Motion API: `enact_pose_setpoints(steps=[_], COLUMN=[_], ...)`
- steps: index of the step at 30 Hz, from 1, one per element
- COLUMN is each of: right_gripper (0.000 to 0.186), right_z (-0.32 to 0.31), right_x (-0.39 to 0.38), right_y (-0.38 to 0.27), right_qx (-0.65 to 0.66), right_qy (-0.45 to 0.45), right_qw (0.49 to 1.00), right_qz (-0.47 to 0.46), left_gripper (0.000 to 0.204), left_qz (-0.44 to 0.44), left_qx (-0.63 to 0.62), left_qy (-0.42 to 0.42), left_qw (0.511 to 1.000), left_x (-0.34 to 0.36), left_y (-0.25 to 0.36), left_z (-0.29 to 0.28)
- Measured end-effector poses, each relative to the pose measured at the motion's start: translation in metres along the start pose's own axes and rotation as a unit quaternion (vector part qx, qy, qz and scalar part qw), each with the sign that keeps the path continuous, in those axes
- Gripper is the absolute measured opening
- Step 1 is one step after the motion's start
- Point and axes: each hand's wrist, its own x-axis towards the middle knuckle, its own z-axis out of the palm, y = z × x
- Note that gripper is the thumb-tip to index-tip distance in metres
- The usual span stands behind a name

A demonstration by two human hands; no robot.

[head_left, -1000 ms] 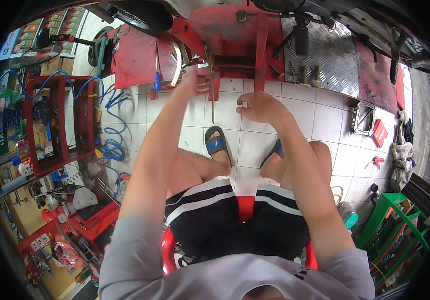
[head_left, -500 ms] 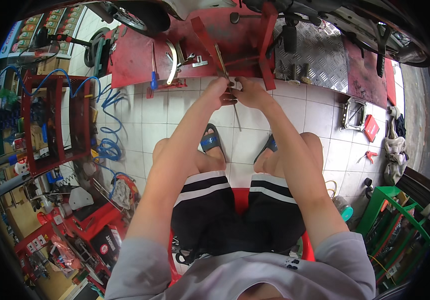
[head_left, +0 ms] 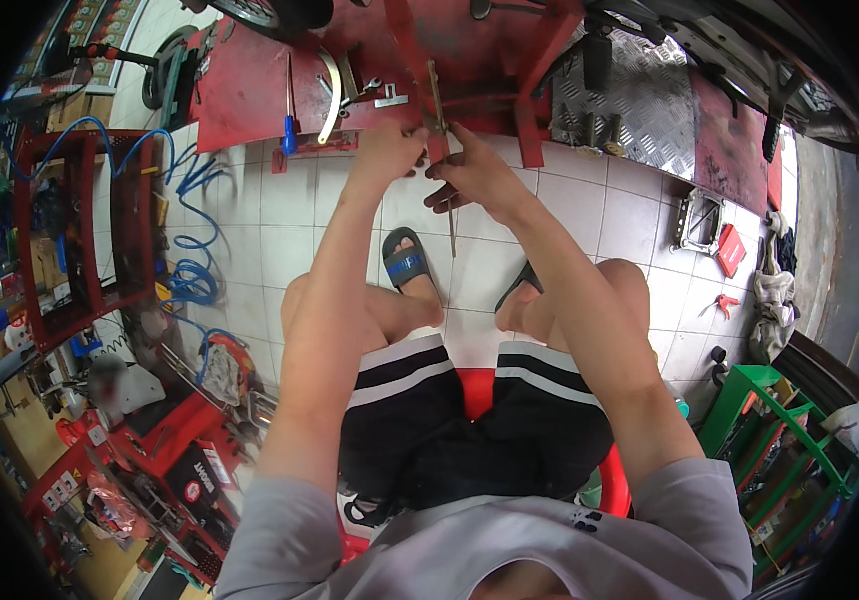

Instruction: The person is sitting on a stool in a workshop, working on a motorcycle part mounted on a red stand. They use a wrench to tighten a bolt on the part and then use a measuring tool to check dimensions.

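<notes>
A long, thin metal bar [head_left: 437, 95], brass-coloured at its upper part, stands against the red bench in front of me. Its thin, dark lower end [head_left: 454, 235] points down over the floor tiles. My right hand [head_left: 478, 175] has its thumb and fingers bent around the middle of the bar. Just left of the bar is my left hand [head_left: 390, 153], fingers curled in; what they hold, if anything, is too small to make out. On the bench to the left lie a blue-handled screwdriver [head_left: 290, 135], a curved pale metal strip [head_left: 335, 100] and a wrench [head_left: 365, 92].
Red stand legs [head_left: 530, 130] rise beside the bar, with a diamond-plate sheet [head_left: 630, 110] to the right. A metal frame part [head_left: 698, 222] and a red box [head_left: 731, 250] lie on the floor. A blue coiled hose [head_left: 195, 270] hangs by the red rack [head_left: 90, 240] at left.
My left hand has come off the bar and moved a little left and up. The right hand has shifted slightly left, still at the bar. The whole view has tilted slightly.
</notes>
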Motion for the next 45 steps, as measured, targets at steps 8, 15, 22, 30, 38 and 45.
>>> enact_pose_setpoints(steps=[8,15,22,30,38,45], right_gripper=[0.058,0.042,0.044,0.044,0.038,0.044], right_z=[0.008,-0.002,-0.006,-0.004,-0.005,-0.006], right_x=[0.0,0.015,0.011,0.01,0.01,0.011], right_y=[-0.004,0.005,-0.001,-0.003,-0.004,-0.005], right_qx=[-0.025,-0.02,-0.035,-0.034,-0.039,-0.03], right_qy=[0.049,0.065,0.07,0.074,0.076,0.076], right_qw=[0.998,0.996,0.995,0.995,0.995,0.995], right_qz=[-0.026,-0.056,-0.054,-0.056,-0.054,-0.061], left_gripper=[0.027,0.029,0.037,0.041,0.039,0.034], left_qz=[0.102,0.186,-0.006,0.013,0.003,-0.016], left_qx=[0.061,0.111,-0.066,-0.057,-0.037,-0.078], left_qy=[0.006,0.058,-0.037,-0.056,-0.075,-0.105], left_qw=[0.993,0.975,0.997,0.997,0.996,0.991], left_x=[0.028,0.024,0.024,0.019,0.019,0.014], left_y=[-0.006,-0.015,0.008,0.01,0.012,0.015], left_z=[0.002,0.015,0.004,-0.006,-0.005,-0.012])
